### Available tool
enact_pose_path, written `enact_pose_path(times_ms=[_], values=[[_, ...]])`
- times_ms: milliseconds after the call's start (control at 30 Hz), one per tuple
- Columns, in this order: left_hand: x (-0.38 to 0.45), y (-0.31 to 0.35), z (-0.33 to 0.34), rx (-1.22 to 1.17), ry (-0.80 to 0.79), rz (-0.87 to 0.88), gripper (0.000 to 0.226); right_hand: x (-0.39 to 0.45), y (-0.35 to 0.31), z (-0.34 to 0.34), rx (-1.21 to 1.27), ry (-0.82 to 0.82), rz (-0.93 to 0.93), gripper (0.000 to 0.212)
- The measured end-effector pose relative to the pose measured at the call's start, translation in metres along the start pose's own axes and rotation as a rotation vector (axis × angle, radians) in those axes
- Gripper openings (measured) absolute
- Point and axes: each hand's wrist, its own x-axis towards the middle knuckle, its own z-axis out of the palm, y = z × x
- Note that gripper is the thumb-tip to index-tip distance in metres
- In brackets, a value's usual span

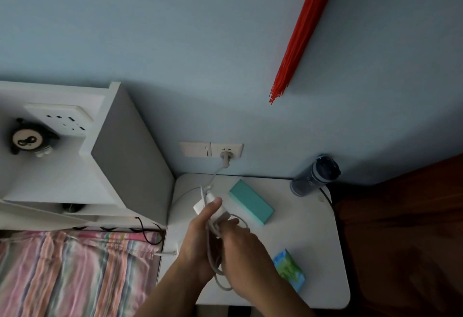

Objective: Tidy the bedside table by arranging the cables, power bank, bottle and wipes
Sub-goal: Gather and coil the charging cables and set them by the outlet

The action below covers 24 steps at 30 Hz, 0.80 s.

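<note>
My left hand [200,239] grips a white charger brick [200,207] above the white bedside table [313,254]. My right hand [240,249] holds loops of the white cable [220,282] that hang below the brick. Another stretch of the cable runs up to a plug in the wall socket [226,151]. A teal power bank [251,202] lies flat just right of my hands. The blue-green pack of wipes [289,269] lies near the front right, partly behind my right wrist. A dark bottle [314,176] stands at the back right corner.
A white headboard shelf [75,166] at left carries a power strip [60,118] and a small dark toy [27,138]. A loose white connector [172,253] and a black cable [147,234] lie by the striped bedding [75,274]. Red tassels [300,41] hang on the wall.
</note>
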Motion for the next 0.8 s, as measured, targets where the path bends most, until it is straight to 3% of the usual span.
enact_pose_path(times_ms=[100,200,300,433,500,567,667,733,800], values=[[0.008,0.0,-0.012,-0.059,-0.058,-0.072,0.043,-0.002,-0.007,0.002,-0.062,-0.023,-0.086,0.029],[0.02,-0.004,-0.025,-0.008,-0.037,-0.084,0.037,-0.002,-0.01,0.004,-0.08,-0.156,-0.092,0.046],[0.032,-0.005,-0.039,0.111,0.054,-0.031,0.035,-0.007,-0.009,0.009,0.195,-0.192,0.031,0.047],[0.043,-0.001,-0.054,0.329,0.058,0.114,0.026,-0.016,0.0,0.027,0.33,0.074,0.011,0.033],[0.053,0.003,-0.062,0.526,0.119,0.227,0.031,-0.019,0.013,0.035,0.326,0.279,-0.015,0.03],[0.062,0.011,-0.068,0.694,0.147,0.259,0.035,-0.019,0.031,0.044,0.321,0.381,0.048,0.028],[0.077,0.029,-0.081,0.824,0.073,0.189,0.04,-0.009,0.064,0.05,0.356,0.265,0.189,0.05],[0.082,0.04,-0.087,0.872,-0.047,0.122,0.042,0.01,0.086,0.049,0.344,0.163,0.179,0.068],[0.084,0.047,-0.088,0.9,-0.184,0.06,0.043,0.038,0.102,0.047,0.386,0.083,0.145,0.072]])
